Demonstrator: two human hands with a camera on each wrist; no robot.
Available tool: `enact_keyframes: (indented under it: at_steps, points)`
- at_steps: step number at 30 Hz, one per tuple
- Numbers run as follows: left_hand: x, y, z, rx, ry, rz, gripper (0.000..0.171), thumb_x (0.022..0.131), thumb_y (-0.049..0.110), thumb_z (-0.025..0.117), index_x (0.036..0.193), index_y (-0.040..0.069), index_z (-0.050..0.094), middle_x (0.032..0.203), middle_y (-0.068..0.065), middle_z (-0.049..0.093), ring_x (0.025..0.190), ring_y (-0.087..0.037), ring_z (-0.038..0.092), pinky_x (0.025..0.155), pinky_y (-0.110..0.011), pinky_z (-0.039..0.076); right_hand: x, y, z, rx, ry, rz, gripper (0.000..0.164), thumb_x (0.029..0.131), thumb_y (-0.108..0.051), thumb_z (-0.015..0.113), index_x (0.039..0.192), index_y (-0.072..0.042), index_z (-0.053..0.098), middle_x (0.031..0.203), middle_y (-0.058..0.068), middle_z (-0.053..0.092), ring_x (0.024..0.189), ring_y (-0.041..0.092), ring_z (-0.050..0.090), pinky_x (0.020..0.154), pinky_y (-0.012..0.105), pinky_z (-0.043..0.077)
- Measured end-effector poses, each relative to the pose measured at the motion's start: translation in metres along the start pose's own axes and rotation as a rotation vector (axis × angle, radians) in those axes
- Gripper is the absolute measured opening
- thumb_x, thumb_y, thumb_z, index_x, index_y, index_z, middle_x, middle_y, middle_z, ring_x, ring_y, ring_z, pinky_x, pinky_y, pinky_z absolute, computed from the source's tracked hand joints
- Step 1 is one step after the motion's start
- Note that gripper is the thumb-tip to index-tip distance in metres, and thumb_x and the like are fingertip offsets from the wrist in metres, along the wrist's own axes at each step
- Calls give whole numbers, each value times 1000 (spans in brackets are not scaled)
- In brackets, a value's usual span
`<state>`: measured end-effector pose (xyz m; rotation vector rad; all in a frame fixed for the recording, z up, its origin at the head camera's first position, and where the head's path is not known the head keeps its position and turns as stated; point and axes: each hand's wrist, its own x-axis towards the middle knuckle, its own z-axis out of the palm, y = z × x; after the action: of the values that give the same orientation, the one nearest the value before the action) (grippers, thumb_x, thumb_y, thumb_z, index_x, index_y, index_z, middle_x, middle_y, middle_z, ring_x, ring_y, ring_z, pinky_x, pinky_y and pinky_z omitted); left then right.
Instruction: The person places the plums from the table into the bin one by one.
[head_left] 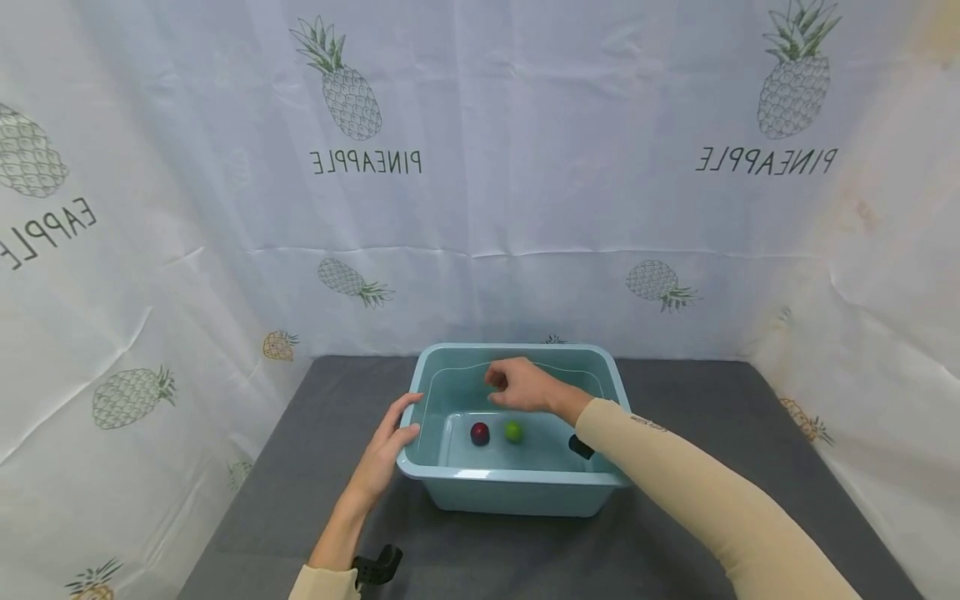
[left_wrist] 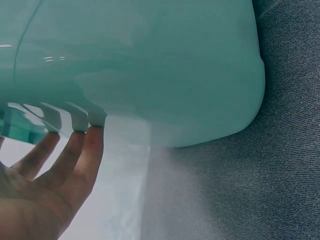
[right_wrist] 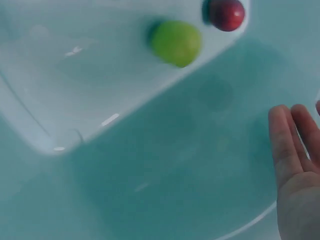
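Note:
A light teal plastic basin (head_left: 510, 477) stands on the dark tabletop. At its left rim, my left hand (head_left: 381, 450) grips the edge with thumb and forefinger. The left wrist view shows the other fingers (left_wrist: 82, 160) touching the basin's outer wall. My right hand (head_left: 521, 385) hovers inside the basin toward the back, holding nothing, its fingers (right_wrist: 286, 142) fairly straight and close together. On the basin floor lie a dark red round fruit (head_left: 480, 433) and, to its right, a bright green round fruit (head_left: 513, 432). Both are apart from the right hand.
Grey cloth covers the table (head_left: 300, 483) around the basin. A white curtain printed with pineapples (head_left: 510, 167) hangs behind the table and along both sides. The basin's back rim is close to the curtain.

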<state>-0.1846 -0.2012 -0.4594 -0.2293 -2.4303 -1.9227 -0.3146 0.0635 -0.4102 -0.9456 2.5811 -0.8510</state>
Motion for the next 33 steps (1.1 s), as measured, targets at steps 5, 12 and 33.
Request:
enact_keyframes:
  at_steps: [5, 12, 33]
  points:
    - [1, -1, 0, -3, -2, 2, 45, 107, 26, 45, 152, 23, 40, 164, -13, 23, 141, -40, 34, 101, -58, 35, -3, -9, -12, -52, 29, -38, 25, 98, -18, 66, 120, -5, 67, 114, 3, 67, 106, 19, 61, 94, 41, 49]
    - [3, -1, -2, -5, -9, -5, 45, 107, 27, 45, 152, 24, 40, 164, -12, 24, 141, -39, 35, 101, -57, 36, -11, -26, -32, -137, 73, -96, 23, 100, -21, 63, 118, -8, 68, 113, 2, 67, 107, 20, 62, 94, 42, 49]
    - [1, -1, 0, -12, -12, -10, 45, 107, 26, 45, 152, 23, 40, 162, -14, 26, 137, -40, 39, 101, -56, 36, -70, -74, -72, -297, 166, -151, 24, 99, -28, 63, 113, -10, 70, 111, 2, 66, 102, 20, 63, 89, 41, 51]
